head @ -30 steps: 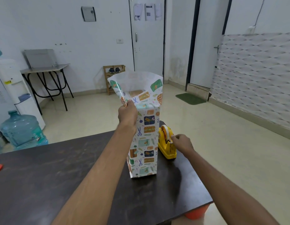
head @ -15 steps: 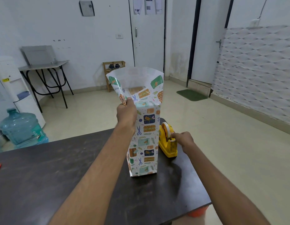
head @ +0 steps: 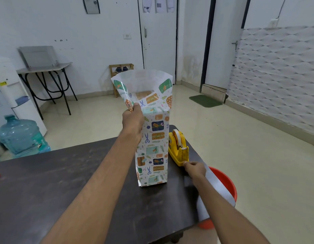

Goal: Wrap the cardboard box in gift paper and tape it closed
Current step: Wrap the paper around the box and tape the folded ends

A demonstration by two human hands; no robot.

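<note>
One cardboard box [head: 143, 95] stands upright; gift paper [head: 153, 138] apparently open-topped.

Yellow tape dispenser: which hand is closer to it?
Right. The right hand is at the near end of the yellow plastic tape dispenser; the left hand grips the patterned gift paper, higher and to its left.

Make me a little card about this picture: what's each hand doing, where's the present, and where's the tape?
Present: box in gift paper, upright on the dark table, top open
Left hand: grips the paper near the top
Right hand: at the front of the tape holder; pinch on tape unclear
Tape holder: yellow, right of the present
Bucket: orange, beyond the table edge
</note>
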